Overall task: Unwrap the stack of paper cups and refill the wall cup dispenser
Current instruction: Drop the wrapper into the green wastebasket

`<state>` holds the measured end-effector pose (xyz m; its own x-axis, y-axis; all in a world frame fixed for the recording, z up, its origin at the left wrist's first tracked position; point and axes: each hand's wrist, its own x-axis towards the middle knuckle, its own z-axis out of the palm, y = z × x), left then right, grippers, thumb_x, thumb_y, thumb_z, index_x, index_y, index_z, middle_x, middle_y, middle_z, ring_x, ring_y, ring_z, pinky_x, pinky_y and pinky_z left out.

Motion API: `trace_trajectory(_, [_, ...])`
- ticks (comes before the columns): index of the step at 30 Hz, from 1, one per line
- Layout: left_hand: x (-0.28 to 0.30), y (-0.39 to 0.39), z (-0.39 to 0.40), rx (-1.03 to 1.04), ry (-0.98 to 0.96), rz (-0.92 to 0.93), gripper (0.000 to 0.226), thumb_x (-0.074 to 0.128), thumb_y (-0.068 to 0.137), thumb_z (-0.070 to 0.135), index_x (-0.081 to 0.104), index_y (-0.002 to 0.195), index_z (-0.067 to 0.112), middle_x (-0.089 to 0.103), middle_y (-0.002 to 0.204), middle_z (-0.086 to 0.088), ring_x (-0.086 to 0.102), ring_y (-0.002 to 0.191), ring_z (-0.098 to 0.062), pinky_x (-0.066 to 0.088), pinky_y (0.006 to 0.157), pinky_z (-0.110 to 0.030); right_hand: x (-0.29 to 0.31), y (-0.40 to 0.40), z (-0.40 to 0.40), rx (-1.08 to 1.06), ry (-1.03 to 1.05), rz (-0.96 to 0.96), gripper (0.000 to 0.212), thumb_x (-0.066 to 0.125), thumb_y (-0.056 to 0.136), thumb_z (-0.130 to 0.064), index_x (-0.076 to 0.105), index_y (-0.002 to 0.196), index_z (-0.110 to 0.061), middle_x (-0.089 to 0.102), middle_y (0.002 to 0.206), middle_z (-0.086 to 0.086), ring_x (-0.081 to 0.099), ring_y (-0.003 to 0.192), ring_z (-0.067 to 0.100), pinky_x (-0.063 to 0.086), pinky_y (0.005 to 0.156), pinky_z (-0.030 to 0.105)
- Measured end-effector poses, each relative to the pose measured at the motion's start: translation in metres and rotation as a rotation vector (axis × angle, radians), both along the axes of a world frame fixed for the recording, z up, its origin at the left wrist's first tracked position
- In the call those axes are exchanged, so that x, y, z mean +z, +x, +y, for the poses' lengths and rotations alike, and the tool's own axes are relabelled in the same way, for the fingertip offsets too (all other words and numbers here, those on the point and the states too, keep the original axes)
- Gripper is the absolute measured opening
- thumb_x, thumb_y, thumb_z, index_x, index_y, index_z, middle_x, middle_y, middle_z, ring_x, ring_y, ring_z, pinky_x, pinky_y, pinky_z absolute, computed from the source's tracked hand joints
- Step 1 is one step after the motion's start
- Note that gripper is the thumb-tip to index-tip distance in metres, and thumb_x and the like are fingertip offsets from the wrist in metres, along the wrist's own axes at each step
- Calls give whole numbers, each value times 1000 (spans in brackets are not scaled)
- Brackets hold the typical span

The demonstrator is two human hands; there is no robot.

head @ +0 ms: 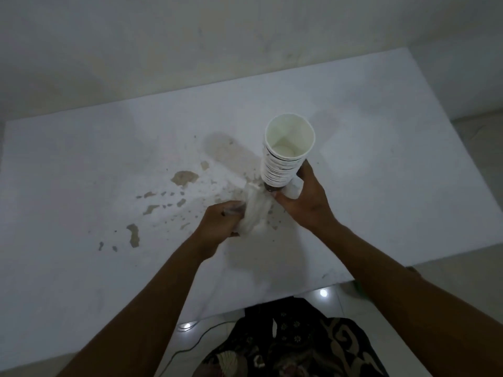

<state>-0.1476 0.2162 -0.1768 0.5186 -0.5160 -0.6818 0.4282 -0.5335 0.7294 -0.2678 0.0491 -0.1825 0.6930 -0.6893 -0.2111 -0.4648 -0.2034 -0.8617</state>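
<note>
The stack of paper cups (285,156) stood roughly upright over the white table (381,159), its open mouth tilted toward the camera and its long axis running from that rim down and slightly leftward to a base hidden among the fingers. The upper rims were bare; the plastic wrap (254,210) hung bunched below the base, trailing down and left from it. The right hand (302,202) was the nearer of the two to the cups, its fingers closed around the bottom of the stack from the right side, with a scrap of wrap caught under them. The left hand (220,224) sat lower and to the left, clenched on the gathered tail of the wrap and not touching the cups themselves. So the wrap lay along the stack's axis, away from the rim, and judging from this, stripping it free would call for a pull down and left by the left hand while the right held the cups steady. The table's paint was chipped in patches left of the hands. No wall dispenser appeared in view.
</note>
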Motion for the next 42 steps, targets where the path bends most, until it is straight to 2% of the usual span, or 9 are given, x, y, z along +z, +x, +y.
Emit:
trace_trajectory(3, [3, -15, -4, -10, 37, 81, 23, 55, 99, 11, 67, 118, 14, 71, 110, -9, 69, 95, -23, 59, 62, -26, 0, -39, 27, -178, -99, -60, 73, 67, 86, -37, 35, 149, -19, 48, 148, -1, 47, 134, 13, 44, 109, 44])
trace_trajectory(9, [12, -67, -8, -280, 28, 146, 21, 56, 96, 12, 73, 110, 11, 74, 106, -13, 71, 90, -25, 58, 69, -31, -10, -97, 82, -49, -97, -245, 45, 66, 90, -30, 59, 132, -15, 61, 132, -7, 56, 122, 3, 55, 95, 40])
trace_trajectory(13, [23, -97, -15, -146, -107, 428, 34, 61, 94, 28, 64, 124, 13, 69, 110, -10, 71, 89, -26, 59, 72, -36, -25, -130, 66, -224, -307, -216, 24, 62, 88, -6, 73, 109, -5, 73, 109, 10, 69, 99, 20, 59, 82, 46])
trace_trajectory(18, [28, -148, -39, -359, -101, 107, 49, 80, 80, 21, 64, 127, 25, 65, 121, -5, 68, 105, -21, 60, 74, -30, -16, -176, 51, -317, -247, -173, 30, 58, 84, -6, 75, 109, -8, 72, 112, 5, 67, 103, 12, 56, 92, 41])
trace_trajectory(23, [28, -210, -76, -261, -118, 125, 30, 70, 88, 9, 70, 118, 13, 73, 110, -13, 72, 94, -25, 60, 73, -30, 5, -257, 37, -138, -49, -169, 58, 66, 92, -36, 46, 145, -30, 39, 154, -7, 33, 142, 0, 39, 110, 24])
trace_trajectory(26, [24, -265, -101, -354, -98, 65, 23, 69, 90, 15, 69, 112, 15, 72, 108, -12, 72, 92, -24, 59, 70, -32, 0, -316, 24, -136, -232, -169, 64, 76, 81, -46, 55, 138, -27, 48, 146, 1, 46, 133, 8, 46, 101, 21])
trace_trajectory(32, [13, -377, -149, -503, -136, 180, 29, 67, 91, 12, 65, 120, 8, 69, 117, -15, 68, 105, -27, 59, 79, -30, -22, -426, -16, -412, -215, -78, 30, 68, 87, -29, 75, 112, -14, 71, 111, 6, 66, 99, 18, 53, 88, 30])
trace_trajectory(37, [-9, -461, -192, -581, -109, 5, 30, 75, 83, 3, 71, 112, 11, 72, 109, -14, 71, 91, -20, 61, 75, -27, -32, -514, -34, -460, -31, -103, 39, 72, 89, -20, 66, 127, -14, 65, 125, -1, 59, 113, 5, 49, 99, 24])
trace_trajectory(42, [-48, -515, -230, -788, -31, -142, 49, 74, 86, 22, 59, 133, 26, 61, 127, 2, 63, 110, -18, 57, 92, -35, -78, -578, -49, -691, -60, 18, 35, 71, 88, -19, 69, 123, -20, 69, 121, 1, 62, 108, 13, 55, 92, 43])
